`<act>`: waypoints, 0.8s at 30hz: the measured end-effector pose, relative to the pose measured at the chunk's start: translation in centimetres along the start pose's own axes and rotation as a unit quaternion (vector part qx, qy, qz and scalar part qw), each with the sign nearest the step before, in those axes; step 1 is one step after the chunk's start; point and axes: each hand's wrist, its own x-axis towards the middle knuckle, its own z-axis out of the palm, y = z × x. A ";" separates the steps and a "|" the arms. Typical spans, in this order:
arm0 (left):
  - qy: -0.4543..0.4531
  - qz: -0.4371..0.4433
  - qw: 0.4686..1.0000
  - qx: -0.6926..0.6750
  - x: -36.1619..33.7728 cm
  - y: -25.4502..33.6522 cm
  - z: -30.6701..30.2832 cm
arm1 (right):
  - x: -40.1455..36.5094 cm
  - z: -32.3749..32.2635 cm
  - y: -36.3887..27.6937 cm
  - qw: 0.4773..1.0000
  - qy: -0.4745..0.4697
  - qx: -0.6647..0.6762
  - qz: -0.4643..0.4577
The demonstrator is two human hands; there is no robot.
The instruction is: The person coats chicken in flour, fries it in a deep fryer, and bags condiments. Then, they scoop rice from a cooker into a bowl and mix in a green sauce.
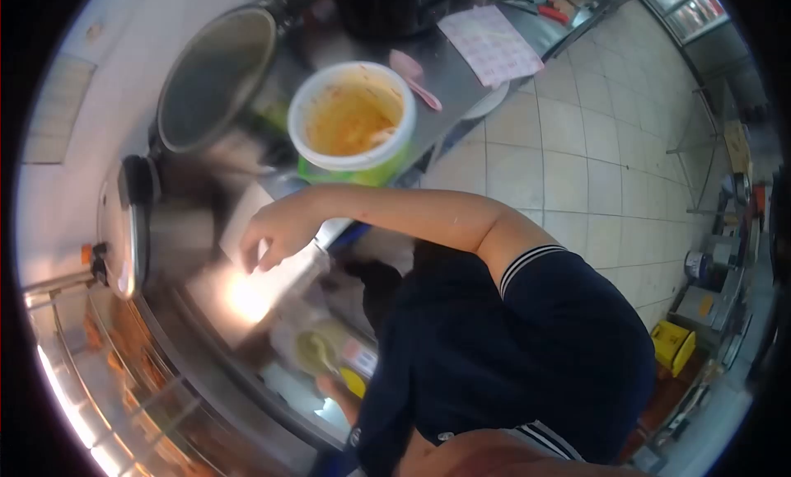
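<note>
My right hand [284,230] reaches over a pale, brightly lit board or tray [297,275]. Its fingers are bent, with thumb and fingertips close together. Blur and glare hide whatever may be between them. Lower down, my left hand [339,397] is partly covered by my dark shirt, and its visible fingers lie against a yellow handle [353,381]. Next to that handle is a clear container [305,349] with something yellowish-green in it. Above my right forearm stands a white tub [301,119], its inside smeared orange, with a pale utensil in it.
A large round pan or lid [218,77] leans by the wall. A pink spoon [424,94] and a checked cloth or paper [492,44] lie on the metal counter [461,98]. A lit, glass-fronted case [124,370] stands lower left. Tiled floor [577,139] and a yellow bin [673,347] are to the right.
</note>
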 end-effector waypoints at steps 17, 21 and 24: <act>0.313 -0.570 0.651 -0.391 -23.4 38.4 10.2 | -37.2 7.9 29.8 0.725 -0.343 -0.264 0.536; 0.390 -0.634 0.511 -0.431 -33.1 46.7 12.5 | -36.0 9.5 33.6 0.687 -0.409 -0.219 0.559; 0.483 -0.667 0.378 -0.422 -33.3 49.2 18.1 | -21.6 6.0 35.7 0.688 -0.308 -0.349 0.557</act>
